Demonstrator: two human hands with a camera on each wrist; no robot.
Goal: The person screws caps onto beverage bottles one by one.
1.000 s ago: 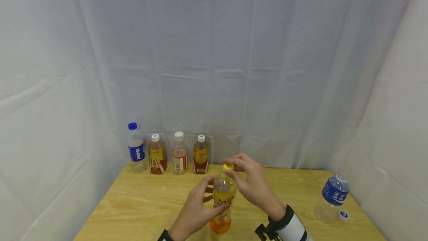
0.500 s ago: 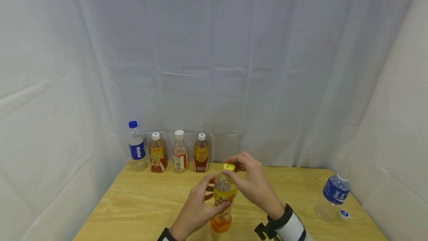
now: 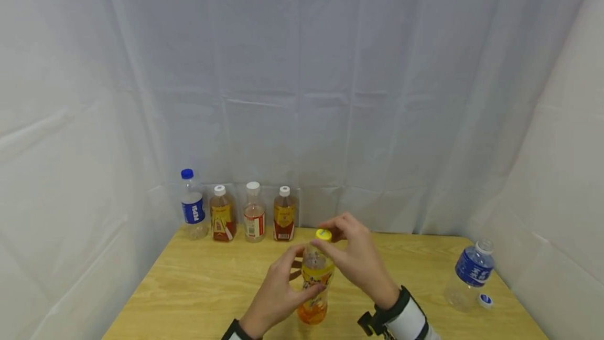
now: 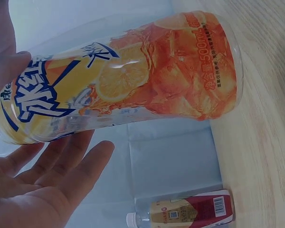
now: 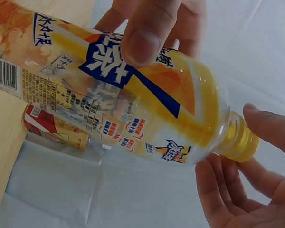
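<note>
An orange-labelled plastic drink bottle [image 3: 314, 278] stands upright on the table, in front of me in the head view. My left hand [image 3: 278, 290] holds its middle, thumb in front and fingers behind. The left wrist view shows the bottle's lower label [image 4: 175, 66] and base close up. At the top, my right hand [image 3: 356, 256] pinches the yellow bottle cap [image 3: 324, 234] between thumb and fingers. In the right wrist view the cap [image 5: 244, 145] sits on the neck, with the thumb at one side and fingers at the other.
Several capped bottles line the table's back left: a blue-capped Pepsi bottle [image 3: 193, 209], two amber-labelled bottles [image 3: 223, 216] [image 3: 284, 216] and a clear white-capped one [image 3: 254, 219]. An uncapped blue-labelled bottle [image 3: 474, 267] and a loose white-and-blue cap [image 3: 485, 301] are at right.
The right fingers have shifted on the yellow cap, and more of its top shows now. The left hand keeps its hold on the bottle. The head view has tilted slightly.
</note>
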